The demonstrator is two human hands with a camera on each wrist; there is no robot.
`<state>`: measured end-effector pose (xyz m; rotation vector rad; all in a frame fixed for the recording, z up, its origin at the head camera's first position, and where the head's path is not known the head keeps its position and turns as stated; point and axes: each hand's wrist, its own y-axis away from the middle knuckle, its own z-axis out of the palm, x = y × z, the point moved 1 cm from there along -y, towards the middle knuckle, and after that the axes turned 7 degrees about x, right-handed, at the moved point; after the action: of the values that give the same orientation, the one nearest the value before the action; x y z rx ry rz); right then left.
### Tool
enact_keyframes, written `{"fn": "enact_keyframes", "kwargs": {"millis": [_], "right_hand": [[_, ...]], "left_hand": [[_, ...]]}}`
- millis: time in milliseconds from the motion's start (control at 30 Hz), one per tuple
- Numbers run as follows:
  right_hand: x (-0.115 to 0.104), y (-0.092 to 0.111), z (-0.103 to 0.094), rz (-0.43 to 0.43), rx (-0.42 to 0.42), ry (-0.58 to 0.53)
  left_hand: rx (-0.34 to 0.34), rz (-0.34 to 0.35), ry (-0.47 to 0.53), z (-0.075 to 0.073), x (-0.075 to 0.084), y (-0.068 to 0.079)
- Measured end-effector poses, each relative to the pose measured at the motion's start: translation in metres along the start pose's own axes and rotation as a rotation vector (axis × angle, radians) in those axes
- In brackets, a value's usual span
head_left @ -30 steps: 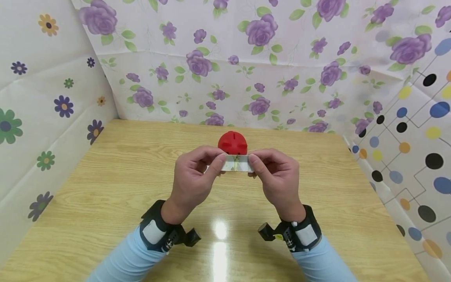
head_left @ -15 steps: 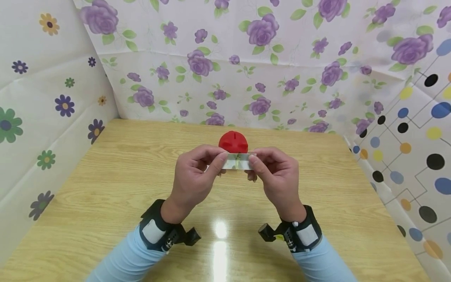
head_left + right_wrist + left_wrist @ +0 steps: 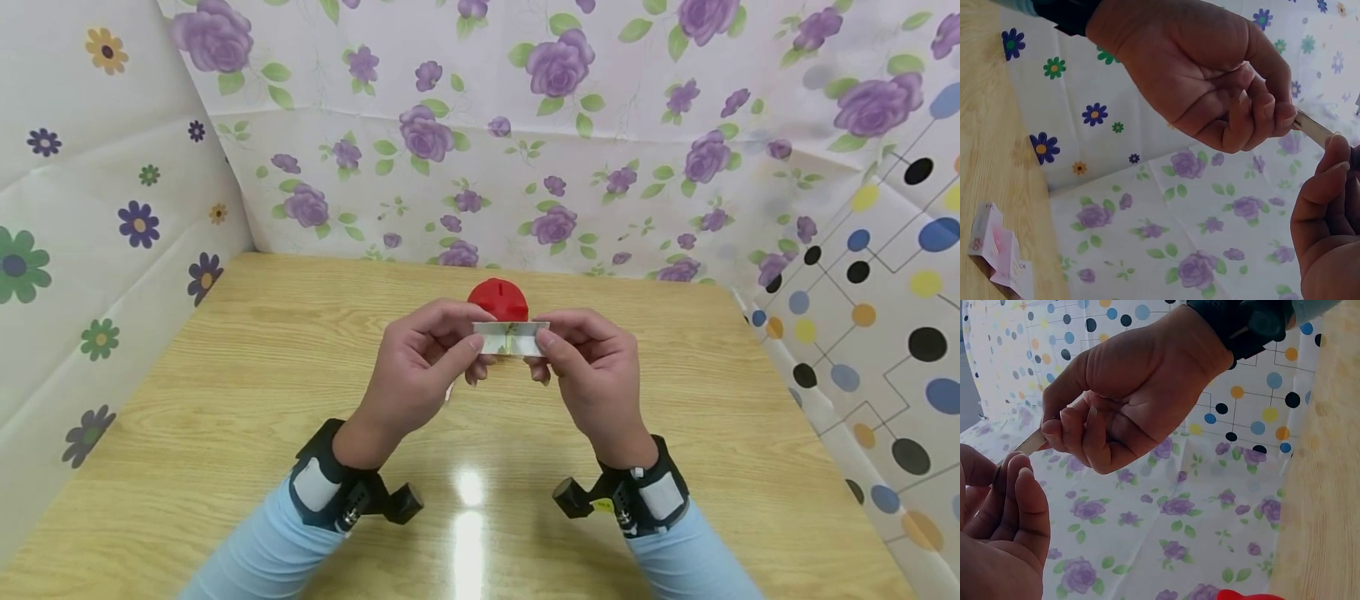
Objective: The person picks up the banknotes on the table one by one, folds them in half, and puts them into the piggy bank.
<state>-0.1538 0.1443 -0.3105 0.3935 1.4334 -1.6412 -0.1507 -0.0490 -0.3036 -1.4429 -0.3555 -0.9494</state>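
Between both hands is a small folded paper strip (image 3: 510, 339), pale grey-green with a yellow-green pattern at its middle. My left hand (image 3: 420, 358) pinches its left end between thumb and index finger. The right hand (image 3: 592, 358) grips the opposite end in the same way. From the side, the strip (image 3: 1315, 130) looks thin and flat-edged, stretched straight between the fingertips. Just behind it in the head view sits a red rounded container (image 3: 498, 298) with a dark slot on top, its lower front hidden by the strip and hands.
A pink folded paper (image 3: 1000, 250) printed with 100 stands on the wooden table (image 3: 985, 125) in the right wrist view. Only its pale edge (image 3: 448, 392) shows beside my left hand in the head view. Patterned cloth walls (image 3: 555, 150) enclose the table at the back and sides.
Both hands have risen slightly up the head view with the strip held between them. The pale edge of the pink paper now shows beside the left hand.
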Motion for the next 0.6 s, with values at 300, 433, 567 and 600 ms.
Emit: {"fn": "enact_keyframes", "kwargs": {"millis": [300,433,567,600], "right_hand": [[0.0001,-0.0014,-0.0012,0.039,-0.048,-0.156],[0.0011,-0.0019,-0.0012,0.03,-0.069,-0.192],[0.0015,-0.0021,-0.0004,0.015,-0.079,-0.209],[0.0014,-0.0021,-0.0001,0.01,-0.08,-0.21]], "left_hand": [[0.01,-0.068,0.092,-0.0024,-0.0063,0.0002],[0.002,-0.061,0.121,-0.0019,-0.0047,-0.0002],[-0.003,-0.039,0.115,-0.0016,-0.0039,0.0],[-0.004,-0.031,0.113,-0.0014,-0.004,0.0]]}}
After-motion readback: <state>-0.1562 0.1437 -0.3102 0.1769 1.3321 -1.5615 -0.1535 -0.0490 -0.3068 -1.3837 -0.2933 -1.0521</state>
